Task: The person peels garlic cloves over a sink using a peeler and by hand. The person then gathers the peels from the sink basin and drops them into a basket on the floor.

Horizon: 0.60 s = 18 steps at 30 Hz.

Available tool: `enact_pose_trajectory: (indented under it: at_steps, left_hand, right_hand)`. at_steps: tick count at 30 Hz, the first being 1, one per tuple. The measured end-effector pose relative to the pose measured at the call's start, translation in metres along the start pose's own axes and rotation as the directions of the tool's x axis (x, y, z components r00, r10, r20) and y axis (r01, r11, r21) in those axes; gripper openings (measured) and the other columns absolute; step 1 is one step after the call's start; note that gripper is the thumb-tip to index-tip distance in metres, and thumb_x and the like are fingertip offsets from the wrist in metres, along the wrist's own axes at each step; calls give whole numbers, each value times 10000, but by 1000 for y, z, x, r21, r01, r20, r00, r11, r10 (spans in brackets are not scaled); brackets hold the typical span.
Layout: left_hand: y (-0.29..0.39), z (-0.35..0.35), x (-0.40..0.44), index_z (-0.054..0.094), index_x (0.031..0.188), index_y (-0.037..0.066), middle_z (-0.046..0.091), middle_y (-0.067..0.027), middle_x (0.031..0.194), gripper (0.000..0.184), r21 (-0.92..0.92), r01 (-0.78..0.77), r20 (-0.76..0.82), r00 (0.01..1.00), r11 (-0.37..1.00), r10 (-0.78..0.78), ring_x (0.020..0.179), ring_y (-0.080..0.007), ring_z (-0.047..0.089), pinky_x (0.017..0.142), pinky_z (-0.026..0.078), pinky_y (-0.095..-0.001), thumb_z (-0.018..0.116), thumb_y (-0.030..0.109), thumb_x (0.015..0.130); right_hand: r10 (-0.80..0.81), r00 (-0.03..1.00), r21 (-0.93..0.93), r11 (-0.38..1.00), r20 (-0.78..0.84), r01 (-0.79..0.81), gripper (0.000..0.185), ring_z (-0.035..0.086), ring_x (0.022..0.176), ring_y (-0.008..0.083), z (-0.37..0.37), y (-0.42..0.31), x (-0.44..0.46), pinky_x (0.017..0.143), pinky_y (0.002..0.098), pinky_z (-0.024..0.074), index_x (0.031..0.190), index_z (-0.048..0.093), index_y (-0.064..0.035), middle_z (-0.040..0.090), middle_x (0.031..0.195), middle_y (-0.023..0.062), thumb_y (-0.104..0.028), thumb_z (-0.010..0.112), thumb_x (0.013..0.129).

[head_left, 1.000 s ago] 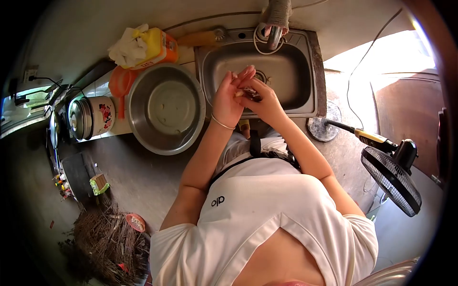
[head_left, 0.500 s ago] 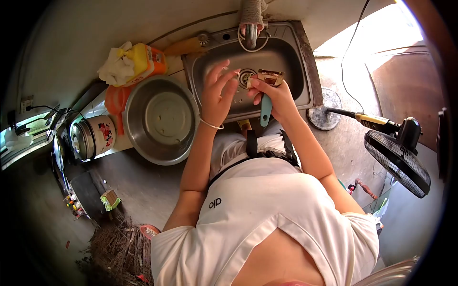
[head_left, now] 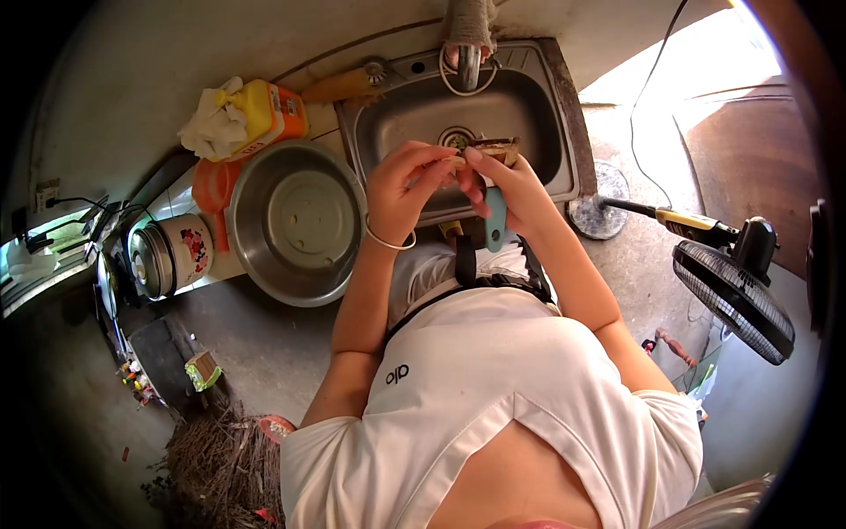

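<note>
Over the sink (head_left: 401,119), my two hands meet. My left hand (head_left: 401,189), with a bangle on its wrist, is closed in a pinch at a small pale piece (head_left: 457,162), too small to name. In my right hand (head_left: 507,181) is a knife with a teal handle (head_left: 495,220); the handle points toward my body. Its wide, shiny blade (head_left: 495,150) sticks out beyond the fingers. My right thumb is beside the pale piece, touching or nearly touching it. Bits lie in the drain (head_left: 456,137) behind my fingertips.
Left of the sink stands a metal basin (head_left: 256,256) with water and several pale pieces. Beside it are an orange ladle (head_left: 211,198), a yellow jug (head_left: 256,115) and a flowered pot (head_left: 194,247). A faucet (head_left: 468,66) overhangs the sink. A fan (head_left: 736,291) stands at right.
My left hand has moved right from open, spread fingers to a pinch at the pale piece by my right thumb. The knife blade has tilted slightly. More pale pieces show in the basin.
</note>
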<state>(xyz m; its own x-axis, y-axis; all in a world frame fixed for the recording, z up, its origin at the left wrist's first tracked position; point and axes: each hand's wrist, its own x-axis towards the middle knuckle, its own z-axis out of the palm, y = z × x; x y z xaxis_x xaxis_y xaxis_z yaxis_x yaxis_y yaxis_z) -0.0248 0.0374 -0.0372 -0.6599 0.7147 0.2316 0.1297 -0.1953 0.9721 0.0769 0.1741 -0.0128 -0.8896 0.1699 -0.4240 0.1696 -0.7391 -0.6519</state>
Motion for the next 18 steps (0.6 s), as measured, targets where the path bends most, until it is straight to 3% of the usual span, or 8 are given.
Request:
enact_pose_trajectory:
  at_steps: [1,3,4,6,7,9,12,18]
  left_hand:
    - [1,0,0,615,1004,-15,604,-78,926,174,0,-1,-2,1000,1000,1,730,-144,617,642,526,-252,619,21,834]
    - [7,1,1,601,976,-27,607,-72,818,142,-371,226,-7,969,901,-246,696,-135,603,576,500,-244,586,72,874]
    - [9,1,2,601,976,-27,607,-72,818,142,-373,225,-9,969,900,-246,696,-135,603,576,500,-244,586,72,874]
    - [14,2,3,597,968,-9,608,-68,778,141,-484,279,19,951,829,-309,673,-134,597,550,485,-237,574,103,886]
    - [15,1,3,597,968,-9,608,-68,778,141,-486,280,20,951,828,-310,673,-134,597,550,485,-237,574,103,886]
    - [16,-2,3,596,958,-18,608,-80,812,126,-412,288,71,956,864,-285,668,-130,592,561,485,-236,576,78,879]
    - [16,-6,4,599,976,-30,595,-72,875,123,-302,203,149,975,931,-165,717,-113,581,590,492,-226,582,19,865]
    - [16,-9,6,608,974,-23,574,-66,891,125,-270,101,169,984,958,-56,750,-101,569,600,484,-205,594,2,852]
  right_hand:
    - [1,1000,-2,1000,1,-1,196,521,525,100,1,-1,-3,396,224,405,853,598,-6,582,708,53,-196,640,838]
    - [4,994,33,999,110,-8,203,510,488,114,1,-3,-9,361,240,424,859,566,-5,576,697,70,-201,619,852]
    - [6,994,31,999,110,-9,203,510,488,114,2,-4,-11,361,240,424,859,566,-5,576,697,70,-201,619,852]
    - [-17,974,200,979,225,-29,224,530,472,129,3,-9,-16,369,260,461,863,544,10,571,680,83,-207,601,864]
    - [-16,975,200,979,223,-30,224,530,472,129,4,-13,-17,369,260,461,863,544,10,571,680,83,-207,601,864]
    - [39,957,-74,997,287,-18,235,579,497,142,6,-21,-20,428,261,509,864,550,30,598,688,107,-198,606,862]
    - [109,974,-151,985,200,-79,231,621,544,152,12,-27,-20,490,256,536,875,557,46,631,720,131,-177,615,856]
    - [141,964,-162,981,226,-106,255,633,561,148,6,-23,-14,521,241,542,910,551,48,647,741,138,-192,620,859]
